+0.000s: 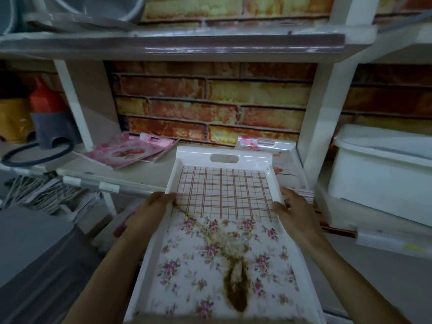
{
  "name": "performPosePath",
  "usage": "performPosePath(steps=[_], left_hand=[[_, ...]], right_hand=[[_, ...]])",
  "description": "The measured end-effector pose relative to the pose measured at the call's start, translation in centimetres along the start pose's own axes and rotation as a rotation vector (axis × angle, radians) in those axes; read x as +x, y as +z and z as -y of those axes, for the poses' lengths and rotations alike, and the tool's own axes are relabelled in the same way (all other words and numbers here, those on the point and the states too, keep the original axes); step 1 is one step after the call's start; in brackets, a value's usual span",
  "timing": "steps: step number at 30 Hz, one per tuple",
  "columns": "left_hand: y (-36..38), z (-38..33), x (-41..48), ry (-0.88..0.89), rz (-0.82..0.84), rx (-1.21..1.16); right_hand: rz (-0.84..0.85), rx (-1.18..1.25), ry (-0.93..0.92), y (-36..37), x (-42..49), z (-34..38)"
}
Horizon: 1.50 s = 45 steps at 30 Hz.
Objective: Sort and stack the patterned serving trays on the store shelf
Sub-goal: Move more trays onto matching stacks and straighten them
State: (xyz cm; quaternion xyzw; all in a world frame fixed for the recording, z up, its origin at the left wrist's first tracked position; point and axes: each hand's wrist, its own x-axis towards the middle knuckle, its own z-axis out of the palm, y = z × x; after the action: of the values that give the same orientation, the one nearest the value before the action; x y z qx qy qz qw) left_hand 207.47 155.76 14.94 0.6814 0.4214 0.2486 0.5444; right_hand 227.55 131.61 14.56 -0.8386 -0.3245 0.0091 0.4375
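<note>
A large white tray (pixel 224 160) with a handle slot, a checked upper half and a floral lower half fills the middle of the view, its far end over the shelf. My left hand (pixel 149 211) grips its left rim, thumb inside. On the right rim, my right hand (pixel 294 211) grips it the same way. Another white tray with a pink pattern (pixel 266 143) lies on the shelf behind and to the right, partly under the held one. A pink floral tray (pixel 126 153) lies flat at the shelf's left, on top of another pink one (pixel 156 139).
The shelf board (pixel 131 174) has a brick-pattern back wall (pixel 210 101). A white plastic box (pixel 383 164) stands in the right bay. Red and grey items (pixel 51 120) and a dark ring sit in the left bay. A grey bin (pixel 32 260) is at lower left.
</note>
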Motion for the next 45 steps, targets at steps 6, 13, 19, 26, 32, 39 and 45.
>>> performPosePath(steps=[6, 13, 19, 26, 32, 39, 45], left_hand=[[4.1, -3.4, 4.7, 0.047, 0.171, -0.092], [7.9, -5.2, 10.8, 0.099, 0.362, -0.2], [10.7, -6.5, 14.9, 0.173, 0.334, -0.144], [14.3, -6.8, 17.6, 0.138, 0.329, -0.09], [17.2, -6.9, 19.6, 0.124, 0.287, -0.038], [19.8, -7.2, 21.5, 0.172, 0.226, 0.049], [20.9, -7.6, 23.0, 0.219, 0.183, 0.14]], right_hand=[[-0.063, -0.043, 0.12, -1.6, 5.4, -1.4], [-0.114, -0.056, 0.263, -2.1, 10.4, -2.8], [-0.1, -0.136, 0.295, -2.7, 12.1, -2.8], [-0.068, -0.234, 0.351, -3.3, 15.4, -4.6], [-0.07, -0.246, 0.402, -3.2, 18.4, -7.4], [-0.05, -0.155, 0.334, -3.5, 20.7, -9.9], [0.012, -0.152, 0.283, -3.5, 21.7, -10.0]])
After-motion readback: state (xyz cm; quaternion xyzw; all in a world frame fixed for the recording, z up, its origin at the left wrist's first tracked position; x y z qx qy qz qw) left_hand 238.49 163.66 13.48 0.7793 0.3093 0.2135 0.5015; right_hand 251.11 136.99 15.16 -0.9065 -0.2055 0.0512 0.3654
